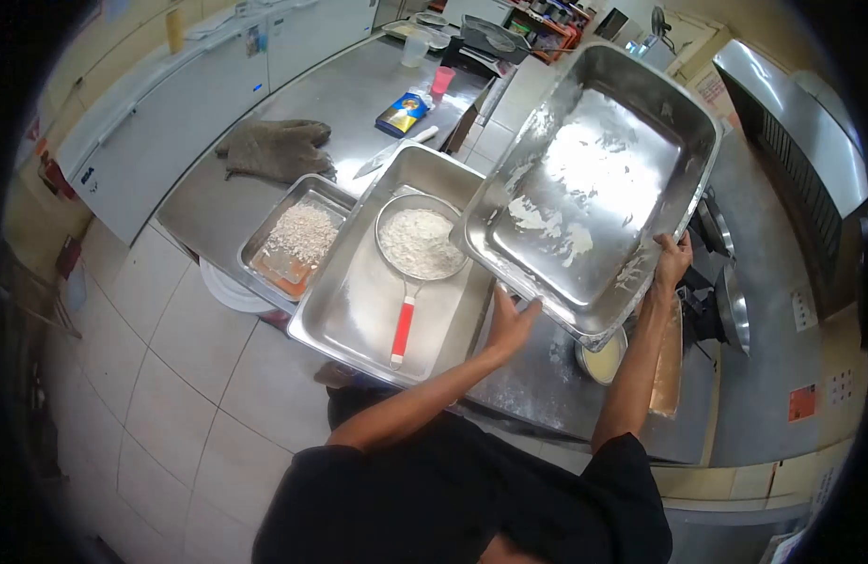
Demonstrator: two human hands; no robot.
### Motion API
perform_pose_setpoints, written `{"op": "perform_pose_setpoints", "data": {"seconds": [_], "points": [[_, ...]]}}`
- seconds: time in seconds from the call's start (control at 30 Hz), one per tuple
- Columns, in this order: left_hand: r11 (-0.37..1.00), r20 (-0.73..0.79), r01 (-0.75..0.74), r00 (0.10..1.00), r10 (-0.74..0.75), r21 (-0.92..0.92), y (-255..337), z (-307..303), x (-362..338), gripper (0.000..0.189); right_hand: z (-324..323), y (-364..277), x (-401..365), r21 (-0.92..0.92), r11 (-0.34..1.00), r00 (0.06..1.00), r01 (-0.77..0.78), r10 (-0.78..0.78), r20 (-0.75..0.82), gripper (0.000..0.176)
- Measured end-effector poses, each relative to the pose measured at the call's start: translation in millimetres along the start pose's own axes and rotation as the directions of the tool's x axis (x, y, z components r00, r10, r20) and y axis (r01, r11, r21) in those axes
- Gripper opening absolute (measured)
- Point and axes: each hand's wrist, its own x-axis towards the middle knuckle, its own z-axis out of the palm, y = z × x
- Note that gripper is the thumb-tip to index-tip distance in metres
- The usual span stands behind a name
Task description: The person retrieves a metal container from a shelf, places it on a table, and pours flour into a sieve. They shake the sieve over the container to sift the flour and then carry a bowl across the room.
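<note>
A deep metal pan [584, 202] is held up and tilted, its inside smeared with white powder. My right hand [675, 258] grips its rim at the near right side, fingers wrapped over the edge. Beside the pan's lower left edge is my left hand [514, 324], thumb and fingers apart; whether it touches the pan is hard to tell. Under and left of them lies a second deep metal pan [344, 329] with white powder in the bottom. A round sieve [403, 329] with a red handle rests in it, heaped with white flour-like powder [420, 242].
Left of the lower pan is a smaller tray [255, 254] of pale pieces. A grey oven mitt [279, 148], a knife [382, 158], a blue-and-yellow packet [403, 113] and a pink cup [442, 80] lie farther back. A bowl of pale yellow liquid [603, 361] stands by my right forearm.
</note>
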Motion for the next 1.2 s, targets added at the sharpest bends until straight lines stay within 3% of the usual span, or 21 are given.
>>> {"op": "perform_pose_setpoints", "data": {"seconds": [0.1, 0.17, 0.23, 0.33, 0.4, 0.43, 0.57, 0.63, 0.73, 0.8, 0.9, 1.0, 1.07, 1.1, 1.17, 1.2], "points": [[0.938, 0.012, -0.065, 0.998, 0.065, 0.339, 4, 15, -12, 0.059, -47, 39, 2, 0.018, 0.975, 0.975, -0.222, 0.222, 0.034, 0.023], [0.925, 0.060, -0.011, 0.998, -0.012, 0.380, 1, 26, -23, 0.053, -81, 70, 6, -0.028, 0.933, 0.931, -0.360, 0.361, 0.060, 0.022], [0.897, 0.094, 0.013, 0.994, -0.061, 0.441, -6, 39, -31, 0.044, -112, 112, 8, -0.069, 0.916, 0.914, -0.395, 0.399, 0.069, 0.020], [0.934, 0.225, 0.028, 0.968, -0.115, 0.357, -38, 42, -46, 0.039, -141, 161, 5, -0.193, 0.864, 0.865, -0.465, 0.490, 0.111, 0.015], [0.946, 0.242, 0.275, 0.919, -0.312, 0.173, -28, 49, -64, 0.036, -163, 210, -4, -0.265, 0.817, 0.820, -0.513, 0.558, 0.132, 0.014], [0.914, 0.269, 0.397, 0.874, -0.403, 0.080, -22, 52, -72, 0.035, -179, 246, -9, -0.342, 0.868, 0.865, -0.362, 0.449, 0.224, 0.015], [0.863, 0.238, 0.500, 0.832, -0.501, 0.071, -30, 56, -86, 0.034, -171, 281, -53, -0.214, 0.824, 0.795, -0.525, 0.564, 0.224, 0.014], [0.844, 0.185, 0.533, 0.826, -0.533, 0.055, -51, 47, -88, 0.034, -152, 249, -70, -0.227, 0.813, 0.784, -0.537, 0.580, 0.222, 0.019], [0.821, 0.115, 0.567, 0.813, -0.571, 0.073, -60, 40, -87, 0.034, -132, 263, -86, -0.200, 0.769, 0.731, -0.606, 0.639, 0.242, 0.024], [0.811, 0.084, 0.576, 0.808, -0.584, 0.098, -65, 36, -90, 0.036, -120, 235, -98, -0.128, 0.735, 0.707, -0.666, 0.677, 0.207, 0.023], [0.773, 0.076, 0.616, 0.772, -0.631, 0.152, -74, 26, -92, 0.038, -114, 248, -110, -0.171, 0.728, 0.708, -0.664, 0.686, 0.169, 0.024], [0.718, 0.124, 0.637, 0.718, -0.685, 0.279, -76, 12, -96, 0.041, -120, 257, -107, -0.647, 0.537, 0.662, -0.541, 0.747, 0.066, 0.034], [0.711, 0.168, 0.612, 0.705, -0.689, 0.347, -80, -2, -98, 0.041, -103, 258, -107, -0.852, 0.486, 0.937, -0.197, 0.348, -0.019, 0.040], [0.717, 0.196, 0.592, 0.705, -0.682, 0.369, -87, -12, -102, 0.041, -101, 257, -117, -0.927, 0.371, 0.993, -0.056, 0.120, -0.012, 0.044], [0.700, 0.202, 0.551, 0.701, -0.684, 0.455, -84, -26, -111, 0.034, -65, 174, -112, -0.809, 0.588, 1.000, 0.014, -0.011, 0.009, 0.044], [0.677, 0.210, 0.548, 0.680, -0.702, 0.490, -86, -35, -115, 0.032, -46, 162, -116, -0.624, 0.778, 0.990, -0.075, 0.131, 0.044, 0.041]]}}
